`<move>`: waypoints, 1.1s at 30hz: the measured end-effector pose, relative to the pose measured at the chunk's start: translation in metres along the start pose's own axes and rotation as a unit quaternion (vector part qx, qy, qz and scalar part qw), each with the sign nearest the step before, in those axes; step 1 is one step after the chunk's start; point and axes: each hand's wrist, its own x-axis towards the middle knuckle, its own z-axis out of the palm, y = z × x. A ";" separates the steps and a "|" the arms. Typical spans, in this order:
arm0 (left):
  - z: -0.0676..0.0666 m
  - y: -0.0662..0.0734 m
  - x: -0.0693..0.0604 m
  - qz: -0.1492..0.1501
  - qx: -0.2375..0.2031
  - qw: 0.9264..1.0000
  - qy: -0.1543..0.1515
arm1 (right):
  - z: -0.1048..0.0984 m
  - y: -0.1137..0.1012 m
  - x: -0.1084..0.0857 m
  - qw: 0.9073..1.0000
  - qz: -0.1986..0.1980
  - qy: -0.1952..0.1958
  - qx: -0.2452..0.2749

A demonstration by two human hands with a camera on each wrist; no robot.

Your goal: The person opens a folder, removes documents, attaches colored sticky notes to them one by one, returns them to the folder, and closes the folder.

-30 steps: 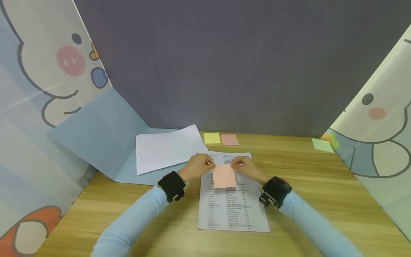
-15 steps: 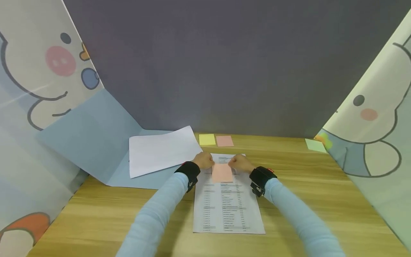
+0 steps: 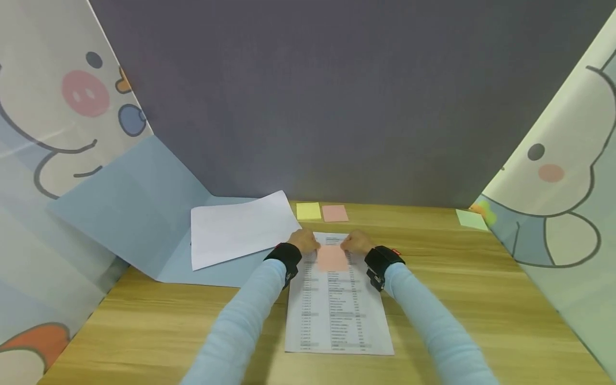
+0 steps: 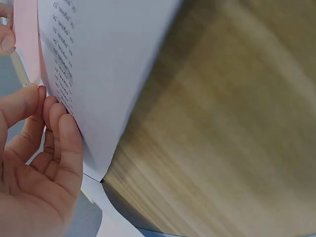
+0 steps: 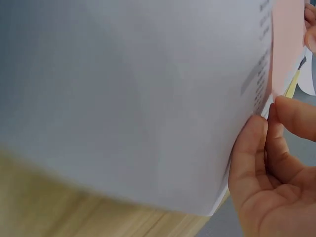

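Observation:
A pink sticky note (image 3: 332,259) lies over the upper part of a printed sheet (image 3: 339,321). Its upper left corner is pinched between thumb and index finger of my left hand (image 3: 304,240). My right hand (image 3: 358,242) pinches the upper right corner. In the left wrist view, the left hand (image 4: 42,163) has its other fingers against the printed sheet. The right wrist view has the right hand (image 5: 276,168) holding the note's corner (image 5: 286,49) close to the paper. Whether the note's whole back touches the sheet cannot be told.
An open blue folder (image 3: 139,208) with white sheets (image 3: 240,230) stands at the left. Along the back lie a yellow sticky note (image 3: 308,210) and another pink note (image 3: 335,213). A pale green note (image 3: 471,219) is at the far right, by the printed side panel.
Both hands have lowered the pink note toward the printed sheet, and their fingers have come down near the paper. The head view has shifted slightly to the right.

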 end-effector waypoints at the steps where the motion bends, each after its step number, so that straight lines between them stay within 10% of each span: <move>1: 0.000 0.000 0.001 -0.001 0.001 1.000 0.003 | 0.001 0.000 0.001 1.000 0.003 -0.001 0.000; 33: 0.003 0.001 0.014 -0.027 -0.015 1.000 0.004 | 0.006 -0.001 0.004 1.000 0.004 -0.012 0.003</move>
